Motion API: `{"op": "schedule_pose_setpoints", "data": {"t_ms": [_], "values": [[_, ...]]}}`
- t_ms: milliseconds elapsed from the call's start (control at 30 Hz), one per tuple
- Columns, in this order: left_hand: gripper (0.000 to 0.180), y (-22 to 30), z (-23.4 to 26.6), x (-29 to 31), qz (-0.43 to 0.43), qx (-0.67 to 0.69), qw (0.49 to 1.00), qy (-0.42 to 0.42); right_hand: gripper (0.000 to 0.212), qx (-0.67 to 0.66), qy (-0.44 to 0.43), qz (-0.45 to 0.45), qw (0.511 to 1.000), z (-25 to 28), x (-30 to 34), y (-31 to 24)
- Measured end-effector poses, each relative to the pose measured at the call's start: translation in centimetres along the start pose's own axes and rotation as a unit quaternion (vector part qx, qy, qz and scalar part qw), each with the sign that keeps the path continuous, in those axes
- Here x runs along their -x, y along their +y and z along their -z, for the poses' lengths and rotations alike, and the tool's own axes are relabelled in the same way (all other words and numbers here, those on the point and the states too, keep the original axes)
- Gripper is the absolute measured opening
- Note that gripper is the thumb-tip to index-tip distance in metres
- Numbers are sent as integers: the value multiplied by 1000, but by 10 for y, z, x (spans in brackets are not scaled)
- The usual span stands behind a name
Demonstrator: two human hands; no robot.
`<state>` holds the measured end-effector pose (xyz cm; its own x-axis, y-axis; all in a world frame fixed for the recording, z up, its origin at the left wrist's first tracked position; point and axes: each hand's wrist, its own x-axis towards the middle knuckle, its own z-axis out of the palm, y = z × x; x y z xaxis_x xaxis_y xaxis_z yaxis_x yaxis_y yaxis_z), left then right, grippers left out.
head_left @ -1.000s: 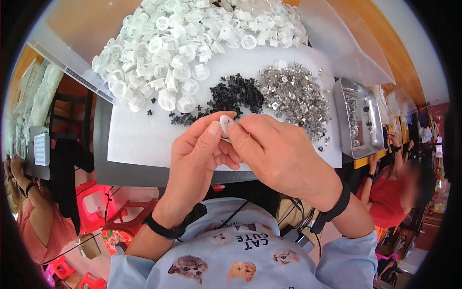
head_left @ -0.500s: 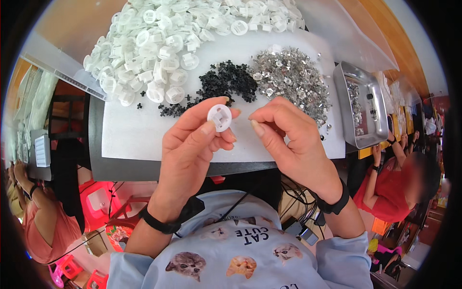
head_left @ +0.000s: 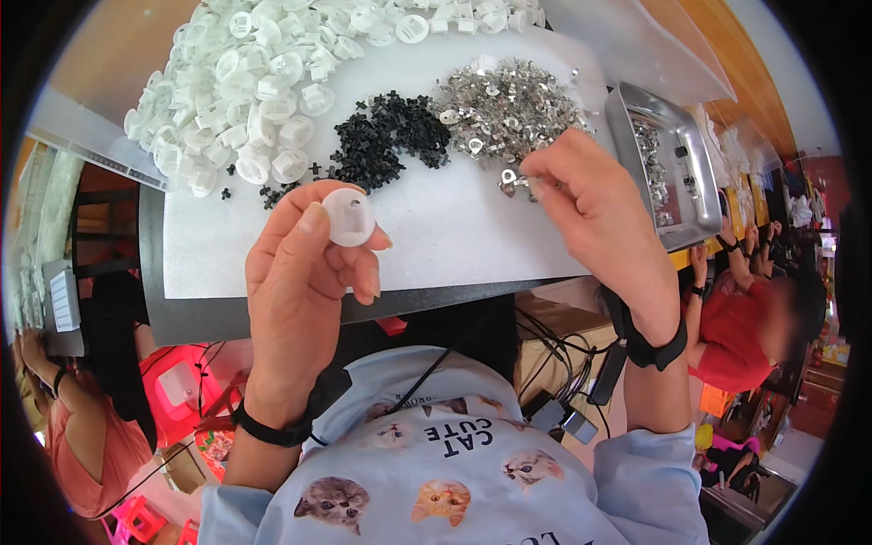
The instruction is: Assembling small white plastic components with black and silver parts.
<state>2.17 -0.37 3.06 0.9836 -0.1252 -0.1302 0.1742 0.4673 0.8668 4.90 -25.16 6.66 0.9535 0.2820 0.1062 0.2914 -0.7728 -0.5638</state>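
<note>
My left hand [head_left: 300, 241] is closed, with a round white plastic part [head_left: 349, 218] pinched between thumb and fingers. A small raised section with an opening shows on the disc's face. At the near edge of a heap of small silvery metal pieces [head_left: 509, 104], my right hand [head_left: 590, 204] bends down with thumb and forefinger close together. A few loose metal pieces [head_left: 509, 177] lie right by its fingertips; whether one is between them is hard to make out. Left of the metal heap lies a pile of small black cross-shaped parts [head_left: 391, 136].
Many more white round parts [head_left: 245, 100] are heaped at the far left. All piles rest on a white foam sheet [head_left: 436, 245] over a dark table. A metal tray [head_left: 708, 213] with some pieces stands at the right. Other people work at both sides.
My right hand has moved right and away from me to the metal pieces. The left hand has shifted left, and its white part is turned differently. The whole view has shifted slightly.
</note>
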Motion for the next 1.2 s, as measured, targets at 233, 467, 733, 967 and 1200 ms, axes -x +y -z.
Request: {"op": "schedule_pose_setpoints", "data": {"t_ms": [233,467,733,967,1200], "values": [[31,-10,-8,3,36,13,998,-43,13,105,-17,30,994,-15,2,-4],[30,-13,-6,2,39,-7,998,-43,4,216,23,90,972,-32,-6,-5],[26,-15,-1,4,34,21,998,-46,10,204,-1,39,978,-26,-2,-4],[27,-17,0,5,37,25,998,-44,8,170,10,55,984,-27,0,-6],[27,-18,3,5,38,39,998,-42,6,123,-3,75,990,-32,0,-12]]}}
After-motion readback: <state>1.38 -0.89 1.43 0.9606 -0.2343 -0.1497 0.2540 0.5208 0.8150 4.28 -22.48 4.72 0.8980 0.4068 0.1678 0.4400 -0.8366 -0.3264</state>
